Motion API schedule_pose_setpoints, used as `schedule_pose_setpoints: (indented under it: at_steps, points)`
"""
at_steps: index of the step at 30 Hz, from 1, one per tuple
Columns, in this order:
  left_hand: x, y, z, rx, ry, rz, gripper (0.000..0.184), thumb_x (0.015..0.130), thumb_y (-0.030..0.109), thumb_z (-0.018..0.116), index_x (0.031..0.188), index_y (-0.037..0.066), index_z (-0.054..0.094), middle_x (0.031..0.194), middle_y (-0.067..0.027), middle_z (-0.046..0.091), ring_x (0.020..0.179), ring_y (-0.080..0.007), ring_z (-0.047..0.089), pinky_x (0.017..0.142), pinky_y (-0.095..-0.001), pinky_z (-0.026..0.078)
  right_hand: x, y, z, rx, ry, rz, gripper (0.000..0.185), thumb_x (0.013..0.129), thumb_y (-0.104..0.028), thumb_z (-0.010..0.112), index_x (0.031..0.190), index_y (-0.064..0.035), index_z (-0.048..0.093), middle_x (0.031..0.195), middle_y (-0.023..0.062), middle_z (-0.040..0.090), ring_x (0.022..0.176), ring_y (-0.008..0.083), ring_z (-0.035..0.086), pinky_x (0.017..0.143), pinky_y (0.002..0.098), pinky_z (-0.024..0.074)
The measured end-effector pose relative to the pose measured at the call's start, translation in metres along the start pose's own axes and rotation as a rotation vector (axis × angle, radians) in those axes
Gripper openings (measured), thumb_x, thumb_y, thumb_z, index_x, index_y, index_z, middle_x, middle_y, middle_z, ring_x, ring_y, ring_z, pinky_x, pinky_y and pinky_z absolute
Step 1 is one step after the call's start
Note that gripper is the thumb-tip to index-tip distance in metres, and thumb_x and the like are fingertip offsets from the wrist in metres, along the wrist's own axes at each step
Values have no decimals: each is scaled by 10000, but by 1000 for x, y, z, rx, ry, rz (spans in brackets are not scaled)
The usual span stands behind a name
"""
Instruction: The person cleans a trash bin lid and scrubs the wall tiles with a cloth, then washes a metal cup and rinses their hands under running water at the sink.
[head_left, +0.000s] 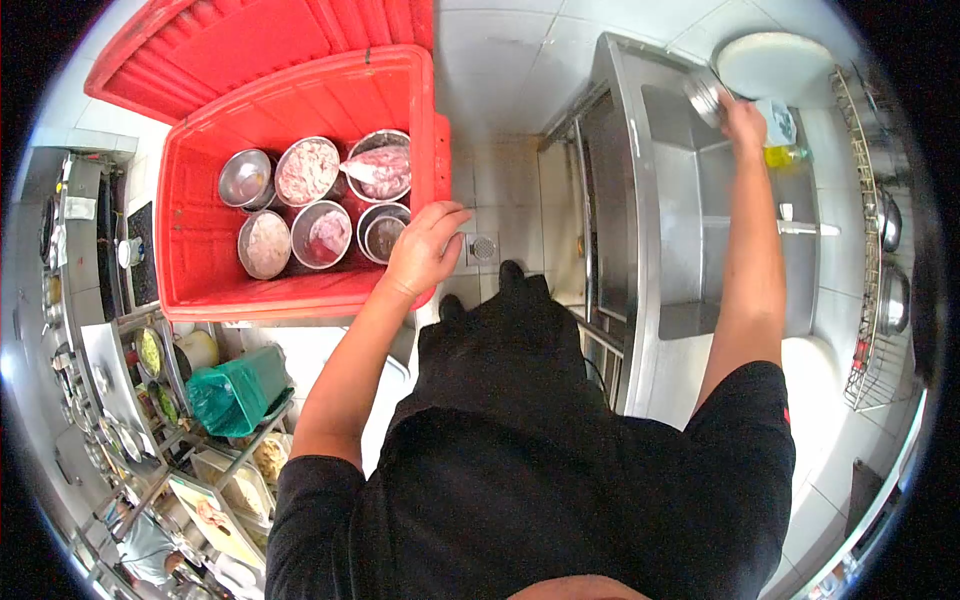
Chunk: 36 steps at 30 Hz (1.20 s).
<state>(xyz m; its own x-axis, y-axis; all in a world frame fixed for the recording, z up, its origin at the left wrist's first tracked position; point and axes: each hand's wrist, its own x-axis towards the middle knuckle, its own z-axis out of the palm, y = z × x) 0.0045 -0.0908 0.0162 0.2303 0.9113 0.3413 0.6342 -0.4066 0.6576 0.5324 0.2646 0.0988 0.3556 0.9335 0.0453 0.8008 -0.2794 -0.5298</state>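
My left hand (425, 248) is over the right front edge of a red cool box (290, 300), its fingers stretched out and nothing in them. Inside the box stand several round metal containers; some hold pale or pink meat, such as the container of chopped pieces (307, 171). The one at the back left (245, 177) looks empty. Over the far end of the steel sink (680, 190), my right hand (743, 125) is closed on a shiny metal container (706, 97), which is slightly blurred. Beside that hand is a bottle of yellow liquid (786, 156).
The box's red lid (250, 50) stands raised behind it. A white round lid or basin (775, 68) lies beyond the sink, and a wire rack (868, 330) runs along the right wall. A green bin (238, 392) is at lower left. A floor drain (483, 249) lies between box and sink.
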Motion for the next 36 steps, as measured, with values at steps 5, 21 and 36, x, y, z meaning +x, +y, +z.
schedule_pose_setpoints:
  at_steps: [5, 21, 36]
  points:
    - [-7, 11, -1, 72, -64, -10, 350, 789, 6, 670, 1138, 15, 641, 1212, -179, 595, 1215, -379, 553, 1025, -447, 475, -8, 252, -27, -189, 221, 192, 415, 797, -360, 824, 954, 4, 700, 927, 102, 696, 801, 199, 644, 669, 335, 539]
    - [-22, 34, 13, 406, -84, -303, 485, 820, 52, 696, 1281, -4, 558, 1419, -239, 463, 1349, -470, 418, 1131, -528, 361, -41, 391, 6, 379, 652, 361, 277, 793, -151, 867, 841, -27, 625, 861, 100, 703, 737, 198, 661, 618, 308, 532]
    - [-35, 28, 12, 373, 3, -234, 464, 837, 73, 685, 1276, -10, 560, 1366, -237, 504, 1310, -452, 457, 1109, -511, 381, -104, 326, -77, 553, 710, 198, 240, 813, -119, 845, 830, -21, 626, 866, 86, 685, 783, 182, 647, 649, 323, 563]
